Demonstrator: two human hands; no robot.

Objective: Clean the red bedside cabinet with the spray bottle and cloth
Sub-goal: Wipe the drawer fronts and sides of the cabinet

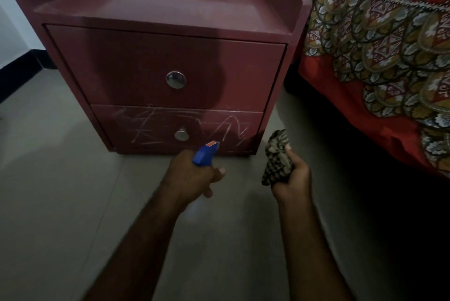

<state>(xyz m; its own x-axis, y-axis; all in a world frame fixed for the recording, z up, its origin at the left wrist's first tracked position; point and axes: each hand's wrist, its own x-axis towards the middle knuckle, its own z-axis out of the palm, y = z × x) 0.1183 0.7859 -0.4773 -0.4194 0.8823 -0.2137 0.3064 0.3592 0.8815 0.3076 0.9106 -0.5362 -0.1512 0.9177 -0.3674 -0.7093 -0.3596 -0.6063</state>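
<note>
The red bedside cabinet (pixel 136 67) stands on the floor with two drawers, each with a round metal knob. White scribbles cover the lower drawer (pixel 155 128). My left hand (pixel 192 176) grips a spray bottle (pixel 204 153) by its blue trigger head, nozzle aimed at the lower drawer from just in front of it; the bottle's body is hidden below my hand. My right hand (pixel 293 179) holds a bunched patterned cloth (pixel 276 157) to the right, near the cabinet's lower right corner, not touching it.
A bed (pixel 379 52) with a red and gold patterned cover stands close to the cabinet's right side, dark beneath. Grey floor tiles (pixel 60 191) spread in front and to the left. A white wall with a black skirting (pixel 17 69) runs behind on the left.
</note>
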